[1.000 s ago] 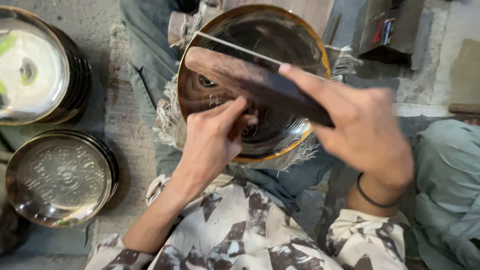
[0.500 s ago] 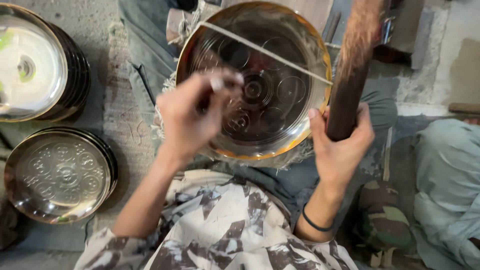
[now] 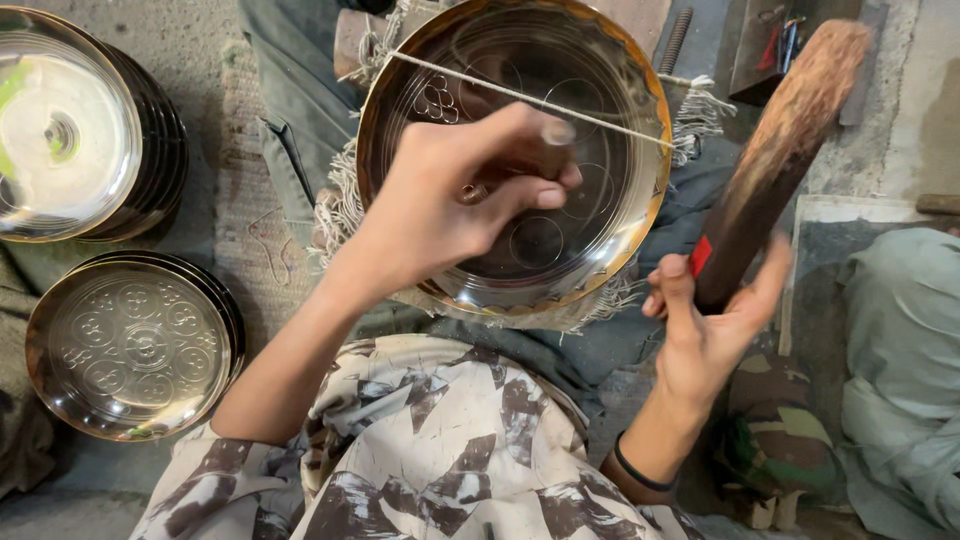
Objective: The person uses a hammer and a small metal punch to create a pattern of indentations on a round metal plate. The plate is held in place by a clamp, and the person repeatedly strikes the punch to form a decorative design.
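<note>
I count 3 round engraved metal plates/stacks (image 3: 515,160) (image 3: 130,345) (image 3: 65,130), 1 brown wooden mallet (image 3: 775,165), 1 small metal punch (image 3: 555,140), 2 hands (image 3: 440,200) (image 3: 715,330).

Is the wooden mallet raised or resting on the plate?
Raised: the right hand holds the wooden mallet off beside the brass plate.

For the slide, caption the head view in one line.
Left hand holds a punch on an engraved brass plate; right hand grips a wooden mallet.

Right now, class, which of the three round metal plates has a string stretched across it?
The large plate under the left hand. The two stacks at far left, plain and patterned, have none.
</note>
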A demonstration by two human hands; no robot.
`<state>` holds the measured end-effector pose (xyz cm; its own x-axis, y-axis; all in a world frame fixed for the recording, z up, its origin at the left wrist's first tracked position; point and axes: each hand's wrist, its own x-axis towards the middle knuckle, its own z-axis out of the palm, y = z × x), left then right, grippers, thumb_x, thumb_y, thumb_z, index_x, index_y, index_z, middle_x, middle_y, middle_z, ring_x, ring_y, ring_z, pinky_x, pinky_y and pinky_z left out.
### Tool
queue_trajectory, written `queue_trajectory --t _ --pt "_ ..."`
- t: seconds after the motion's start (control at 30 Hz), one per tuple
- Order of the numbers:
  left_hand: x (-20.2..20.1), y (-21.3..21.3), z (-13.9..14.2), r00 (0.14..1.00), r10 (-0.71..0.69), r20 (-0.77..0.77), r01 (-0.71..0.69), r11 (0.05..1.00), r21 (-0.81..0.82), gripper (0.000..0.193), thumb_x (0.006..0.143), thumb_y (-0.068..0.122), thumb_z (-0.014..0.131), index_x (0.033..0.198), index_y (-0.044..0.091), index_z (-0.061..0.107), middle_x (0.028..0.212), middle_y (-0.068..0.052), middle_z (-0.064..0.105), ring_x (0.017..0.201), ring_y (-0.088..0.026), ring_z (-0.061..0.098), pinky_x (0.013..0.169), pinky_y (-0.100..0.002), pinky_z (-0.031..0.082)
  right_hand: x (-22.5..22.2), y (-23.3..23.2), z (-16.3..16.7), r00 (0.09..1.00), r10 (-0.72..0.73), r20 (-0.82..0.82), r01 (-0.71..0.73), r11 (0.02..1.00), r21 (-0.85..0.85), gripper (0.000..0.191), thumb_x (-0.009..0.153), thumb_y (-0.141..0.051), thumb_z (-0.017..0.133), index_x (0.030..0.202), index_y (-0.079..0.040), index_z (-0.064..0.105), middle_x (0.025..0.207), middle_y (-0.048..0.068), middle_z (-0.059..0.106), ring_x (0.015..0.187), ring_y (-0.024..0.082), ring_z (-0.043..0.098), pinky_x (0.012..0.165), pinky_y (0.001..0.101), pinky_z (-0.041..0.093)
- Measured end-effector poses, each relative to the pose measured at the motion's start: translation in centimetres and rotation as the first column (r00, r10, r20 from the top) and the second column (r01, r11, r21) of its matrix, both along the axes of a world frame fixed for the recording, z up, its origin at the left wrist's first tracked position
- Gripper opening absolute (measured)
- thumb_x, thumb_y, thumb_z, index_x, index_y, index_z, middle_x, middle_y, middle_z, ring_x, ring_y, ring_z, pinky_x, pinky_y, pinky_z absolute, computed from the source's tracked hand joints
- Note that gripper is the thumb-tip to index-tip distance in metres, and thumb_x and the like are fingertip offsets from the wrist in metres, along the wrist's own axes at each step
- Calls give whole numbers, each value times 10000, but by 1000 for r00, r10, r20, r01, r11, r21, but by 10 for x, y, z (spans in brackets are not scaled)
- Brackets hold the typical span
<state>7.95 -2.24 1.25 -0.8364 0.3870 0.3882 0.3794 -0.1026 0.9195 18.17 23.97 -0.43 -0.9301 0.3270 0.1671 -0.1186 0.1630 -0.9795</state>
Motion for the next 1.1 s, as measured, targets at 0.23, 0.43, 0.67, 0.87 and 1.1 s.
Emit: queue_trajectory --t 0.23,0.43,0.67,0.87,1.1 --pt "-3 11 -9 997 49 -56 -57 987 -148 355 941 -10 756 1253 39 592 1014 -107 775 966 -206 804 801 -290 628 -6 18 -5 991 126 -33 -121 985 125 820 1083 -164 828 1688 -60 283 1039 102 629 772 155 669 593 249 530" --pt "-5 13 -13 981 72 -179 -111 968 -224 336 883 -44 711 1180 45 581 918 -101 740 889 -285 763 719 -370 576 -24 27 7 974 219 -56 -207 964 168 927 963 -204 908 1659 -56 315 996 119 694 717 169 685 583 252 538" --pt "-7 13 -10 966 36 -257 -125 932 -340 282 900 25 722 1125 50 555 919 -121 733 892 -358 709 694 -444 520 -51 39 45 943 281 -176 -123 790 601 648 1053 -95 865 1557 -50 460 1011 115 716 777 162 715 718 261 603" --pt "-7 12 -10 960 40 -278 -143 921 -361 297 880 12 726 1122 52 558 918 -136 724 873 -376 698 673 -456 505 -72 10 78 914 406 -12 -242 568 787 425 1032 -84 842 1383 -79 602 863 86 690 702 138 675 649 290 562" --pt "3 13 -9 968 102 -228 -183 912 -368 281 861 -8 715 1090 61 568 926 -106 734 853 -348 709 674 -428 530 -84 -8 112 905 416 88 -274 411 869 607 861 -63 860 1412 -155 622 816 104 703 651 225 655 617 346 533"
